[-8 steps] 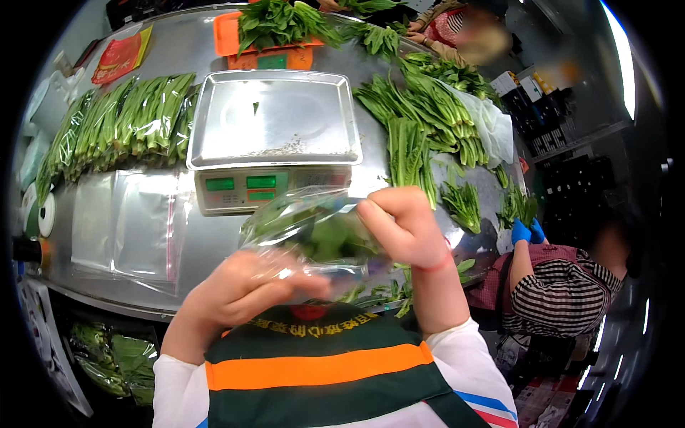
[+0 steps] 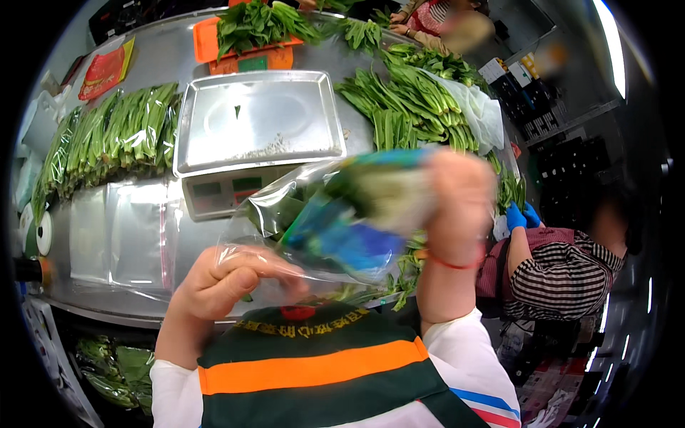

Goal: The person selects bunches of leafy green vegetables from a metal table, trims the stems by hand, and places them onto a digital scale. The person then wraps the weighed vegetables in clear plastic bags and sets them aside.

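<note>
A clear plastic bag [image 2: 342, 221] of leafy greens hangs in front of my chest, with a blue and green printed part showing, smeared by motion. My right hand [image 2: 460, 203], a red band at its wrist, is closed around the bag's right end. At the lower left, my left hand [image 2: 232, 278] has its fingers curled at the edge of the clear film. Its fingertips are blurred. Behind the bag, a scale [image 2: 214, 196] carries a steel tray [image 2: 257, 128] with a scrap of leaf and some dirt on it.
Bagged stem greens [image 2: 121, 128] lie left of the scale, above flat clear bags [image 2: 139, 235]. Loose leafy greens [image 2: 421, 103] are heaped at the right. An orange scale [image 2: 250, 63] with greens stands behind. A blue-gloved co-worker [image 2: 556, 282] is at the right edge.
My right hand has swung right and up, turning the bag so its printed side shows. My left hand has shifted slightly, still at the bag's lower left.
</note>
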